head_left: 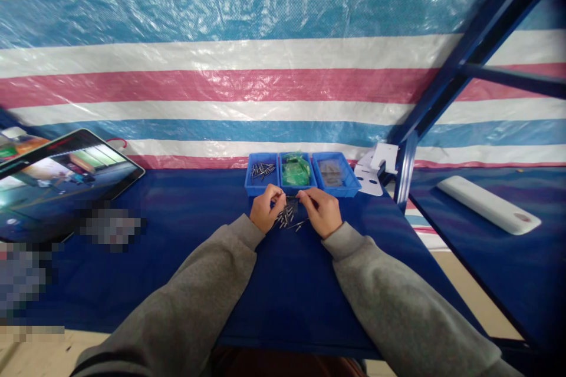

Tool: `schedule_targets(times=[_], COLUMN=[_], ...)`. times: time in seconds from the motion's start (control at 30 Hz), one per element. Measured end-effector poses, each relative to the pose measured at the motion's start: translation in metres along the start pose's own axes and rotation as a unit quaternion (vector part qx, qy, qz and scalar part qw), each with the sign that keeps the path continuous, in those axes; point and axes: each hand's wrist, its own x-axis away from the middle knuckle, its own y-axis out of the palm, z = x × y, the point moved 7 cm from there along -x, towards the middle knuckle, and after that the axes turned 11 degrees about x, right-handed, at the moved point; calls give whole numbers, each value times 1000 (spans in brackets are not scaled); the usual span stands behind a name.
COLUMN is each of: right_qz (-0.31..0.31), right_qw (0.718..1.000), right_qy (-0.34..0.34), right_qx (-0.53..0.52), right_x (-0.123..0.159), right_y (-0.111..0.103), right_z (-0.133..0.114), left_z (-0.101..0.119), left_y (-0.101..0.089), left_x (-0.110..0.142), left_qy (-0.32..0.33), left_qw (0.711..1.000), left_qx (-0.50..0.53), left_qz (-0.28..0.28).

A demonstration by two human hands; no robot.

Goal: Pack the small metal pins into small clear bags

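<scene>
My left hand (267,209) and my right hand (323,211) face each other over the blue table, just in front of the trays. The fingers of both are closed in a pinch. Between the fingertips runs a thin dark line, too small to make out. Below and between the hands lies a loose pile of small metal pins (287,215). The left blue tray (262,191) holds more metal pins (263,170). Green packets (296,171) in clear plastic fill the middle tray (299,188). In the right tray (347,192) are flat clear plastic bags (331,173).
A tablet-like screen (71,182) leans at the left, beside a blurred-out object (110,227). White bent cardboard (374,171) stands right of the trays, near a blue metal post (405,171). A long white case (489,205) lies farther right. Striped sheeting (247,85) hangs behind.
</scene>
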Motion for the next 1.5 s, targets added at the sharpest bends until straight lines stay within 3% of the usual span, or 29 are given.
schedule_targets(times=[0.1, 0.2, 0.6, 0.87, 1.07, 1.2, 1.5], right_qz=[25, 39, -51, -27, -45, -36, -51], right_qw=[1000, 999, 995, 999, 997, 997, 997], right_qy=[0, -8, -74, -42, -54, -64, -57], right_qx=[-9, -24, -46, -14, -28, -39, -24], right_x=[-1, -1, 2, 1, 2, 1, 1], right_y=[-8, -14, 5, 5, 4, 2, 6], right_z=[-3, -7, -14, -5, -10, -12, -10], left_z=[4, 1, -10, 1, 0, -1, 12], left_y=[1, 1, 4, -5, -8, -8, -6], left_x=[-2, -2, 1, -2, -2, -1, -2], left_qy=[19, 8, -57, -7, -20, -22, 39], left_qw=[998, 999, 997, 999, 993, 995, 998], left_qx=[-57, -51, 26, -36, -114, -100, -55], left_qz=[-7, -17, -39, 15, 21, 12, 21])
